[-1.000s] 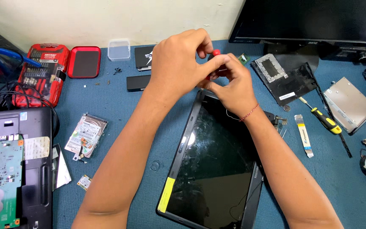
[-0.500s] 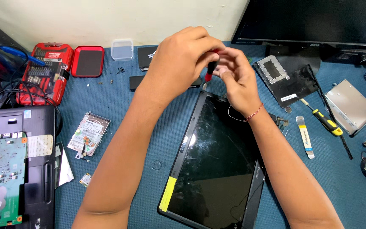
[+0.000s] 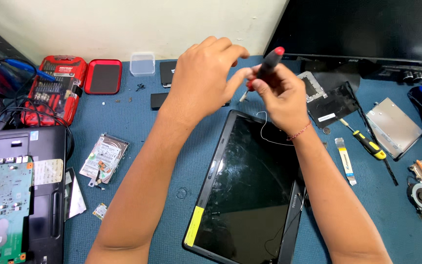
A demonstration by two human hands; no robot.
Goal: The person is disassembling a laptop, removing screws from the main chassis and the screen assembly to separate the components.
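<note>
Both hands are raised together, the left hand (image 3: pixel 203 78) fingers pinching toward the curled right hand (image 3: pixel 282 95).

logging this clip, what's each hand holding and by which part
The right hand grips a screwdriver round its black handle, red cap up. The left hand pinches near its metal tip; whether it holds anything else cannot be told.

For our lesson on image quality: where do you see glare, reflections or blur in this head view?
Head view: even, soft light, faint shadows; the laptop screen panel shows dull reflections and smudges; both hands, left hand and right hand on the screwdriver, are sharp; edges bow slightly.
</note>
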